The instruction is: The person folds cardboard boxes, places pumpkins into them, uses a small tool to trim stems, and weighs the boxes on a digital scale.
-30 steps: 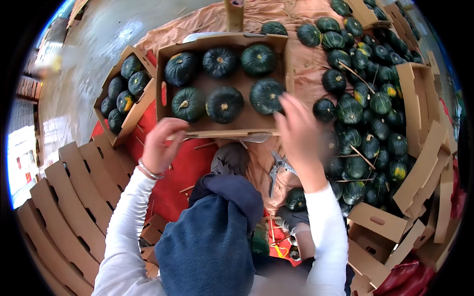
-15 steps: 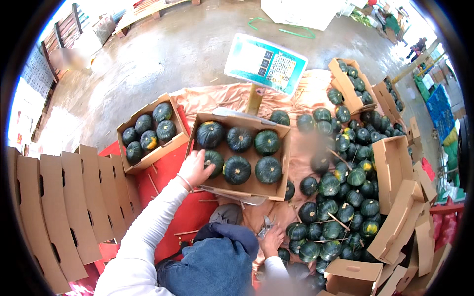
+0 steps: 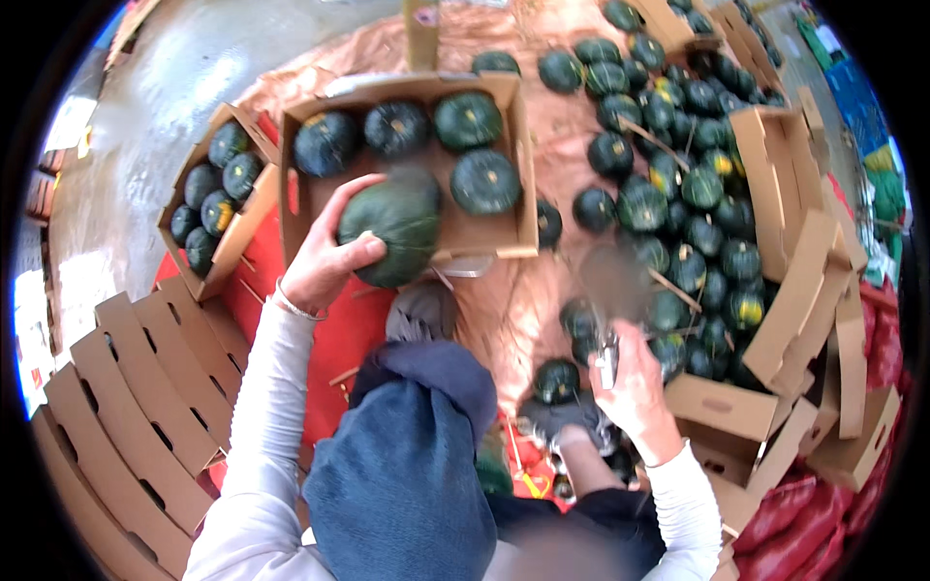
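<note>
The left grip [image 3: 325, 263] curls round one green pumpkin [image 3: 399, 232], raised over the near wall of the middle box [image 3: 524, 165]; this seems a handling step, and the next move calls for steady support. The right grip [image 3: 635, 382] clasps one metal tool [image 3: 607, 359]. Counted: six pumpkins [image 3: 241, 174] show in the side box [image 3: 238, 235] left of the left grip, four in the middle box beyond it, and past the right grip a heap [image 3: 702, 187] too crowded to count.
</note>
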`<state>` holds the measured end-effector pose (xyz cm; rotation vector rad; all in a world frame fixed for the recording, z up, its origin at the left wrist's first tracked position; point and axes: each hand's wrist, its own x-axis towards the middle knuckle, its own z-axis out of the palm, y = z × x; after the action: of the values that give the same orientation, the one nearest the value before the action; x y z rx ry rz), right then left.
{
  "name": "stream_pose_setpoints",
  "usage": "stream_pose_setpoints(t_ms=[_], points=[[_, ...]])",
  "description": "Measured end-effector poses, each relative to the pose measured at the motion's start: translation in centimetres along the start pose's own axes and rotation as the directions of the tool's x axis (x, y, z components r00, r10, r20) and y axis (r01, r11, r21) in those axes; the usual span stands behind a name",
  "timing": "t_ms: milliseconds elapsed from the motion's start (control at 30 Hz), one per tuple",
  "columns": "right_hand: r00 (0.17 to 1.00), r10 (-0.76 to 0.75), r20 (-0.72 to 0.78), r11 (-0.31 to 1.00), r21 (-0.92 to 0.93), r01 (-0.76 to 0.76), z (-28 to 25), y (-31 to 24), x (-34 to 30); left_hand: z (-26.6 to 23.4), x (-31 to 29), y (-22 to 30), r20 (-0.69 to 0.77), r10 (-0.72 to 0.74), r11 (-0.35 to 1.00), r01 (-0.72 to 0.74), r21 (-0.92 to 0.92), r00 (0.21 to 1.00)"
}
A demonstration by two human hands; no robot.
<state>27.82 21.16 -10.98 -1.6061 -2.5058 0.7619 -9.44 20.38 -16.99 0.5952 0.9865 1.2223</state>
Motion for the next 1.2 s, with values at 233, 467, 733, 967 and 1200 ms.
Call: stream_pose_setpoints(t_ms=[233, 467, 733, 967, 1200], points=[[0.974, -0.152, 0.167, 0.890, -0.405, 0.209, -2.2, -3.1, -1.1, 8.4, 2.2, -6.3, 0.405, -0.318, 0.945, 0.319, 0.067, 0.857], [0.976, -0.025, 0.217, 0.912, -0.396, 0.111, 2.5, -0.1, -4.4, 11.0, 2.5, -11.0, 0.447, -0.380, 0.874, 0.156, 0.460, 0.810], [0.712, 0.433, 0.553, 0.406, 0.586, -0.702, 12.6, 3.0, -3.1, 8.0, 0.3, -11.6, 0.204, -0.728, 0.679, 0.729, 0.086, 0.654], [0.901, 0.413, 0.133, 0.910, -0.099, -0.402, 19.4, 4.5, 1.9, 1.7, 0.1, -0.6, -0.131, 0.253, 0.772, -0.118, 0.624, 0.958], [0.937, 0.333, 0.106, 0.541, 0.793, -0.282, 16.9, 2.7, 9.2, -11.5, -0.8, -3.5, -0.264, 0.451, 0.310, 0.127, 0.942, 0.853]])
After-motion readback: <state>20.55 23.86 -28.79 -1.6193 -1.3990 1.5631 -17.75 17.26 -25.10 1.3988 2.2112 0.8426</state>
